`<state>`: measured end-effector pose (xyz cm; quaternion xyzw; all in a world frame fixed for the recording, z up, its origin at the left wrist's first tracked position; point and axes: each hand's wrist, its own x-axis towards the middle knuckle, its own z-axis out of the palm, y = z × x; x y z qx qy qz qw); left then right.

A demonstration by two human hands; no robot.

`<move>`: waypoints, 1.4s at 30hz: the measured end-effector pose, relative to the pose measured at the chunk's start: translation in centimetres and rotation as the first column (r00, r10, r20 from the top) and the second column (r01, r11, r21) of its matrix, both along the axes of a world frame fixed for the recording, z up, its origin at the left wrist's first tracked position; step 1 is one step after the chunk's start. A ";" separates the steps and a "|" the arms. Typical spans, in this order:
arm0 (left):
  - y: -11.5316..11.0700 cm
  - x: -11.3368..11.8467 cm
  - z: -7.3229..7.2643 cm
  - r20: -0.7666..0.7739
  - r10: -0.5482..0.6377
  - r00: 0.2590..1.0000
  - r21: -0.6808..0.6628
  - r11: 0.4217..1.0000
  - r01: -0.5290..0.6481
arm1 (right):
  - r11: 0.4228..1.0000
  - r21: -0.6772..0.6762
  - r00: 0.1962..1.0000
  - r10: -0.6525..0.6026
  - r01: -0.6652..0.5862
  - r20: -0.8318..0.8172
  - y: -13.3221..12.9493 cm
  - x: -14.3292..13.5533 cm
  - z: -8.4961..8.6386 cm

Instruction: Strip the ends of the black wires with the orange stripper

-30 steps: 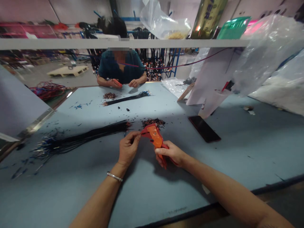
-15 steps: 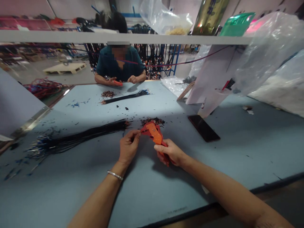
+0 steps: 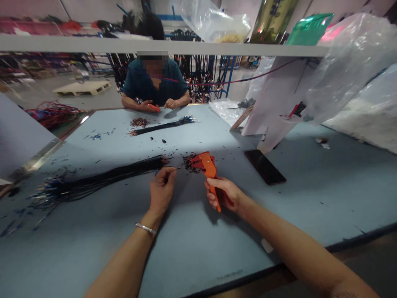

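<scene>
My right hand [image 3: 223,193] is closed around the handles of an orange and red wire stripper [image 3: 209,166], its jaws pointing up and left. In a pinch between thumb and finger, my left hand [image 3: 163,186] holds a thin wire [image 3: 179,167], whose tip sticks out to the right, apart from the stripper's jaws. Behind the left hand lies a long bundle of black wires [image 3: 114,177], with blue and silvery ends at the left. Dark cut scraps [image 3: 190,164] are heaped beside and below the stripper's head.
A black phone [image 3: 265,167] lies right of the stripper. Across the table a co-worker [image 3: 154,85] holds a red tool [image 3: 154,108] near another wire bundle [image 3: 164,126]. A white shelf [image 3: 173,46] spans above the table. Plastic bags [image 3: 344,70] hang at the right.
The left hand has drawn left with the wire, out of the stripper's jaws. The stripper has turned more upright and its handles have spread apart.
</scene>
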<state>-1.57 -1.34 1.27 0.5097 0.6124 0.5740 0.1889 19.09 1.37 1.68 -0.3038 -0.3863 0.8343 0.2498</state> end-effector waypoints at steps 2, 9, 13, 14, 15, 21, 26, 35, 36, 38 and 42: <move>0.1 0.0 0.0 0.016 -0.015 1.000 -0.011 1.000 0.015 | 1.000 0.019 0.999 0.013 -0.012 -0.033 0.1 0.1 -0.1; 0.1 0.4 0.0 0.014 -0.019 1.000 -0.003 1.000 0.019 | 0.999 0.021 0.993 0.052 -0.050 -0.108 0.4 0.3 -0.6; 0.0 0.4 0.0 -0.040 -0.006 0.999 0.003 1.000 0.006 | 0.992 0.069 0.990 0.108 -0.102 -0.096 0.3 0.3 -0.6; -0.1 0.4 0.0 -0.056 -0.002 0.998 0.010 1.000 0.003 | 0.991 0.082 0.990 0.110 -0.103 -0.089 0.2 0.3 -0.5; -0.1 0.5 0.0 -0.067 0.004 0.998 0.019 1.000 -0.003 | 0.991 0.094 0.992 0.102 -0.094 -0.080 0.1 0.3 -0.4; -0.3 0.5 -0.1 -0.081 0.134 0.988 0.093 0.988 -0.127 | 0.942 0.326 0.970 -0.004 -0.078 0.243 -0.4 0.7 1.8; -0.1 0.0 -0.5 -0.028 0.235 0.972 0.101 0.968 -0.231 | 0.456 0.750 0.645 -0.397 -0.479 0.653 -0.6 1.5 3.4; -0.6 1.0 0.0 -0.148 -0.053 0.988 0.109 0.992 0.069 | -0.057 0.618 0.545 -0.540 -0.784 0.641 -0.2 1.2 1.6; -0.7 1.2 0.0 -0.172 -0.086 0.981 0.105 0.989 0.106 | -0.075 0.618 0.555 -0.533 -0.783 0.638 -0.1 1.3 1.6; -0.9 1.4 -0.1 -0.211 -0.136 0.968 0.099 0.982 0.160 | -0.091 0.619 0.565 -0.528 -0.780 0.634 0.0 1.4 1.6; -1.1 1.5 -0.1 -0.294 -0.188 0.937 0.110 0.967 0.228 | -0.099 0.682 0.630 -0.497 -0.724 0.597 0.3 1.5 1.6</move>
